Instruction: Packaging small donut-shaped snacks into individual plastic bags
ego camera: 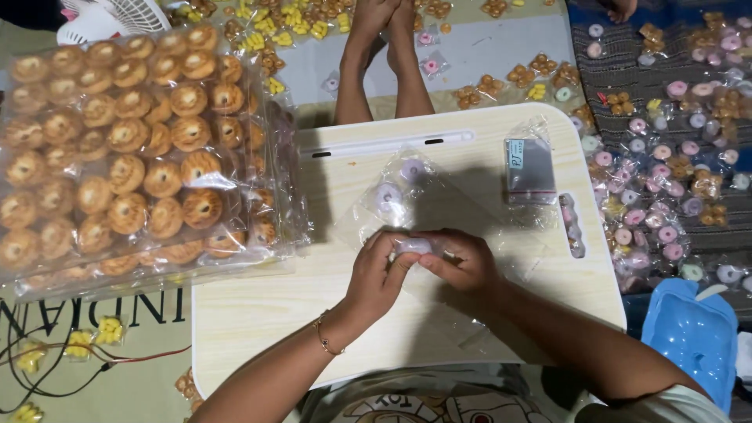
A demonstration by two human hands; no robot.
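My left hand (377,274) and my right hand (462,262) meet over the pale wooden lap table (258,321). Together they pinch a small pale ring-shaped sweet (413,246) at the mouth of a clear plastic bag (439,200). The bag lies flat on the table and holds two more pale lilac ring sweets (389,194), one nearer me and one further back. A thin gold bracelet (323,337) is on my left wrist.
A big clear pack of round brown cookies (129,149) overlaps the table's left edge. A stack of small clear bags (529,166) lies at the table's right. Wrapped pink and orange sweets (666,157) cover the mat on the right. Another person's feet (388,47) rest beyond the table. A blue plastic container (693,333) stands at lower right.
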